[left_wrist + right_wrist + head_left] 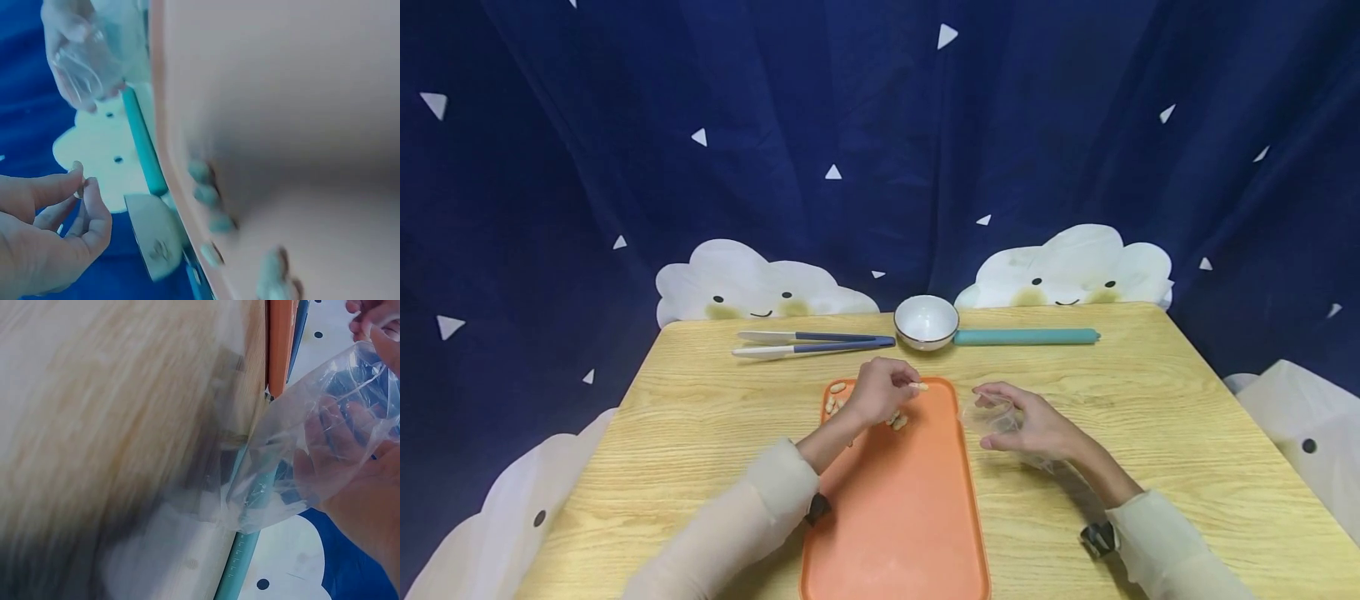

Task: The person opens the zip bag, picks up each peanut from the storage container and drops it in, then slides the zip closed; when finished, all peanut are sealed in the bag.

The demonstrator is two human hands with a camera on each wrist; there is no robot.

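Here's the peanut (919,386), pinched between my left thumb and fingertips, up over the far end of the orange tray (917,508), and my left hand (880,392) has it by a small, neat grip! More peanuts (900,422) lie on the tray, bunched toward its far left corner, some tucked behind my hand. Across the tray's right edge, my right hand (1037,425) curves thumb and fingers around a clear plastic bag (992,414), its film bulging between them; whether any fingertip is inside, I can't tell. The step in hand, as I read it, is a one-by-one pick with the bag at the ready. The next move calls for a light, sure pinch, a short reach rightward and a wide bag mouth, because limp film could fold and knock the nut loose. Further out on the wood-grain table (1150,417), past the tray, sits the white bowl (927,321), tongs (842,345) to its left, teal rod (1026,337) to its right, all untouched!
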